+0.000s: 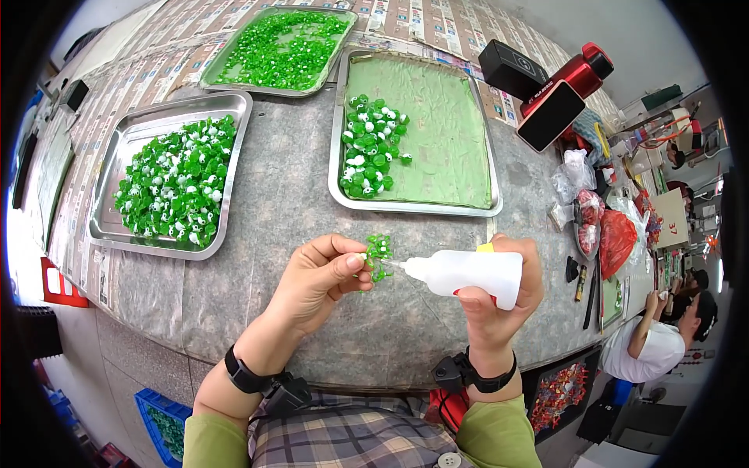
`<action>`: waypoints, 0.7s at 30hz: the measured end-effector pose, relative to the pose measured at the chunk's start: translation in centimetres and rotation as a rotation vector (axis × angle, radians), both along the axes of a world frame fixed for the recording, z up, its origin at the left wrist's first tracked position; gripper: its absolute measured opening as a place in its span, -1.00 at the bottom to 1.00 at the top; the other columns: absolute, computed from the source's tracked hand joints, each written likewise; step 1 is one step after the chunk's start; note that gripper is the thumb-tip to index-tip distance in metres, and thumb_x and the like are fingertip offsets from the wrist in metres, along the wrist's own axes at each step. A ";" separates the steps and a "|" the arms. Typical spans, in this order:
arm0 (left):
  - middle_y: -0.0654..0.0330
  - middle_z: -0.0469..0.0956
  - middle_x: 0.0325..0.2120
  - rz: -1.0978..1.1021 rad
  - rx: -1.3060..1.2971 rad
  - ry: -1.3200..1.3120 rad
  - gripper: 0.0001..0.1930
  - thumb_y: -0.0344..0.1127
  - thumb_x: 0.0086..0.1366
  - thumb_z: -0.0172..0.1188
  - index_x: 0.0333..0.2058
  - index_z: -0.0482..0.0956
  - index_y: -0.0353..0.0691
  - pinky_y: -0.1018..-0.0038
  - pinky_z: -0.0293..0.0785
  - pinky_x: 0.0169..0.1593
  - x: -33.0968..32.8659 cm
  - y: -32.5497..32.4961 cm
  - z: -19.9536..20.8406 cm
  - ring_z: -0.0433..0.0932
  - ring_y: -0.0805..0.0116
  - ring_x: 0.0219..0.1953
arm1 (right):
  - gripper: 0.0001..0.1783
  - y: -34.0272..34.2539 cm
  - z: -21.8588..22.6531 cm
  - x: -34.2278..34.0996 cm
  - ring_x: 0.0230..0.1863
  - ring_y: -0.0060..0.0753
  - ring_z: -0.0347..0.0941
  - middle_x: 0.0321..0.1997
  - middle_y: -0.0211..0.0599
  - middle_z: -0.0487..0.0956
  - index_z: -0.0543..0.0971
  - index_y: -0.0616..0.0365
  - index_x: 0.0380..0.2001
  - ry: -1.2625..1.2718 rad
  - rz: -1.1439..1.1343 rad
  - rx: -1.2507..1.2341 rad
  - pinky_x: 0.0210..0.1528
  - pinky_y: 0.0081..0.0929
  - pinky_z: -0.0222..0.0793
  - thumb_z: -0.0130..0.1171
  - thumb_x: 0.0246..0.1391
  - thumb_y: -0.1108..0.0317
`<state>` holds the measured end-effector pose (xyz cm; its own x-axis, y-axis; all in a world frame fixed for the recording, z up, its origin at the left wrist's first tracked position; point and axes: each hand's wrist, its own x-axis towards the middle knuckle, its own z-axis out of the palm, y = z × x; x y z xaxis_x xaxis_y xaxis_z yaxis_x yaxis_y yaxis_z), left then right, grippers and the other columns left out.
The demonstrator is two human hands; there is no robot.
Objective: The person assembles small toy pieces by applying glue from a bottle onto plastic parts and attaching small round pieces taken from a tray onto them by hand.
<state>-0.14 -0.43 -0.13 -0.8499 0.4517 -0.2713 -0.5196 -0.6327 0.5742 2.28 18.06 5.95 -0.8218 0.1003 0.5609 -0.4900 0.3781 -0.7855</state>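
Observation:
My left hand [324, 273] pinches a cluster of small green plastic pieces [379, 248] with white spots, above the grey table cover. In my right hand [507, 300] lies a white squeeze bottle [476, 273], held sideways with its thin nozzle pointing left. The nozzle tip meets or nearly meets the cluster; contact is too fine to tell. Just beyond the hands stands a metal tray [445, 132] lined with green, with green-and-white pieces [370, 144] gathered at its left side. Another metal tray [105, 226], at left, carries a heap of similar pieces [175, 179].
A third tray [257, 90] of small green pieces stands at the back. At right are a black box [511, 69], a red bottle [573, 74], a phone [551, 115] and a red plastic bag [616, 242]. Another person [644, 343] sits far right. A blue crate [160, 421] stands lower left.

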 end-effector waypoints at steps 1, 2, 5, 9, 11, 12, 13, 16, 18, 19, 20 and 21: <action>0.22 0.46 -0.54 0.002 -0.003 -0.001 -0.91 -0.43 0.06 0.07 -0.42 0.42 -0.28 0.59 0.46 -0.38 0.0 0.0 0.0 0.45 0.50 -0.50 | -0.52 0.0 0.0 0.0 -0.61 -0.53 0.30 -0.56 -0.34 0.37 0.38 0.21 -0.49 0.000 0.000 0.000 -0.60 -0.66 0.19 0.36 -0.44 0.16; 0.22 0.46 -0.54 0.002 -0.004 -0.002 -0.91 -0.43 0.06 0.07 -0.42 0.42 -0.28 0.59 0.46 -0.38 0.0 0.0 0.0 0.45 0.50 -0.50 | -0.53 0.0 0.0 0.0 -0.61 -0.53 0.31 -0.57 -0.34 0.37 0.38 0.20 -0.49 -0.006 0.002 0.003 -0.60 -0.66 0.19 0.36 -0.44 0.17; 0.22 0.46 -0.55 -0.002 -0.008 0.008 -0.91 -0.43 0.06 0.07 -0.42 0.43 -0.28 0.59 0.45 -0.39 0.0 0.0 -0.1 0.46 0.49 -0.51 | -0.55 -0.1 0.0 -0.1 -0.61 -0.53 0.32 -0.57 -0.34 0.37 0.38 0.20 -0.50 -0.007 0.005 -0.010 -0.60 -0.66 0.20 0.36 -0.43 0.19; 0.22 0.46 -0.56 -0.005 -0.019 0.002 -0.90 -0.41 0.07 0.07 -0.41 0.43 -0.29 0.60 0.45 -0.40 0.0 -0.1 -0.1 0.46 0.48 -0.52 | -0.56 -0.2 -0.3 -0.2 -0.60 -0.52 0.33 -0.56 -0.33 0.38 0.38 0.20 -0.51 -0.014 0.011 0.009 -0.59 -0.66 0.20 0.36 -0.43 0.20; 0.22 0.47 -0.56 -0.009 -0.009 0.000 -0.89 -0.40 0.07 0.08 -0.42 0.43 -0.29 0.60 0.45 -0.40 0.0 -0.1 -0.2 0.46 0.48 -0.52 | -0.56 -0.3 -0.3 -0.2 -0.60 -0.53 0.32 -0.56 -0.33 0.38 0.38 0.20 -0.51 -0.011 0.005 0.011 -0.59 -0.66 0.20 0.36 -0.42 0.20; 0.21 0.47 -0.56 -0.012 -0.010 0.001 -0.89 -0.39 0.07 0.08 -0.42 0.43 -0.28 0.60 0.45 -0.41 0.0 -0.1 -0.3 0.46 0.48 -0.53 | -0.56 -0.4 -0.4 -0.1 -0.60 -0.53 0.32 -0.56 -0.34 0.37 0.38 0.20 -0.51 -0.009 -0.002 0.011 -0.59 -0.66 0.20 0.35 -0.41 0.20; 0.21 0.47 -0.56 -0.013 -0.013 0.000 -0.89 -0.38 0.06 0.08 -0.42 0.43 -0.28 0.61 0.45 -0.41 0.0 -0.1 -0.3 0.46 0.48 -0.53 | -0.56 -0.3 -0.3 -0.1 -0.60 -0.53 0.32 -0.56 -0.34 0.37 0.38 0.20 -0.51 -0.010 0.000 0.011 -0.59 -0.66 0.20 0.35 -0.41 0.20; 0.20 0.48 -0.56 -0.010 -0.020 -0.008 -0.89 -0.37 0.07 0.08 -0.43 0.44 -0.27 0.61 0.44 -0.42 0.0 0.0 -0.3 0.46 0.49 -0.53 | -0.57 0.0 -0.2 -0.2 -0.59 -0.55 0.31 -0.56 -0.36 0.36 0.38 0.20 -0.51 0.012 -0.025 -0.069 -0.58 -0.67 0.19 0.34 -0.40 0.19; 0.20 0.48 -0.56 -0.012 -0.018 -0.004 -0.89 -0.37 0.07 0.09 -0.43 0.44 -0.27 0.61 0.44 -0.41 0.0 0.0 -0.2 0.46 0.49 -0.53 | -0.57 0.0 -0.2 -0.3 -0.58 -0.58 0.30 -0.56 -0.39 0.35 0.38 0.20 -0.52 0.025 -0.036 -0.039 -0.57 -0.68 0.19 0.33 -0.38 0.17; 0.20 0.48 -0.56 -0.014 -0.016 0.000 -0.89 -0.36 0.06 0.09 -0.44 0.44 -0.27 0.61 0.44 -0.41 0.0 0.0 -0.2 0.45 0.49 -0.53 | -0.57 0.0 -0.2 -0.3 -0.58 -0.58 0.30 -0.56 -0.39 0.35 0.38 0.20 -0.52 0.025 -0.035 -0.039 -0.57 -0.68 0.19 0.33 -0.38 0.17; 0.20 0.48 -0.56 -0.014 -0.016 0.000 -0.89 -0.36 0.06 0.09 -0.44 0.44 -0.27 0.61 0.44 -0.41 0.0 0.0 -0.2 0.45 0.49 -0.53 | -0.57 0.0 -0.3 -0.3 -0.57 -0.58 0.29 -0.56 -0.39 0.35 0.38 0.20 -0.52 0.016 -0.043 -0.031 -0.57 -0.68 0.19 0.33 -0.38 0.17; 0.20 0.48 -0.56 -0.015 -0.015 0.000 -0.89 -0.36 0.07 0.09 -0.44 0.44 -0.27 0.61 0.44 -0.41 0.0 0.0 -0.1 0.45 0.49 -0.53 | -0.57 0.0 -0.3 -0.3 -0.57 -0.59 0.29 -0.56 -0.40 0.34 0.38 0.20 -0.52 0.007 -0.050 -0.023 -0.57 -0.68 0.19 0.33 -0.38 0.16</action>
<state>-0.16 -0.48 -0.27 -0.8432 0.4602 -0.2778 -0.5287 -0.6164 0.5836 1.99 18.05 5.63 -0.8116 0.1542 0.5635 -0.4760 0.3846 -0.7909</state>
